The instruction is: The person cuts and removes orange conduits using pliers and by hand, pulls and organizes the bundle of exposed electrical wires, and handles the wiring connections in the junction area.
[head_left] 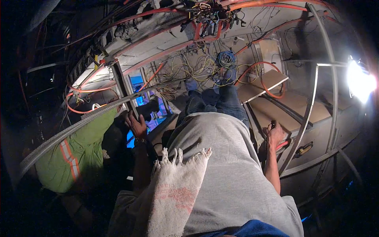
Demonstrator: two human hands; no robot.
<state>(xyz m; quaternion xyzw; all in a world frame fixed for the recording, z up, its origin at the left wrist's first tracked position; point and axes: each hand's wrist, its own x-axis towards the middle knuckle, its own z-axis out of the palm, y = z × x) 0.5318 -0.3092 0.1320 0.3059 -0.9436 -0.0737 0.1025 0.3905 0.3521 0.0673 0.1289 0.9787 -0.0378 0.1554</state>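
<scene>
My left hand (136,125), with a watch (140,140) at the wrist, is closed round the lower end of an upright metal bar (123,85). To the right of my body, my right hand (275,136) is curled shut near the brown boards. A small dark end shows at its thumb; the rest of what it holds is hidden. Just below that hand lies a red piece (282,145), perhaps a handle. A yellow-and-black tool (304,149) rests a little further right.
A person in a green shirt (79,148) with a reflective stripe is at my left. Tangled wires (193,69), a blue cable coil (226,59) and orange conduit (158,59) lie ahead. Thin metal framing (314,98) rises at right, by a bright lamp (361,82). Brown boards (292,110) lie nearby.
</scene>
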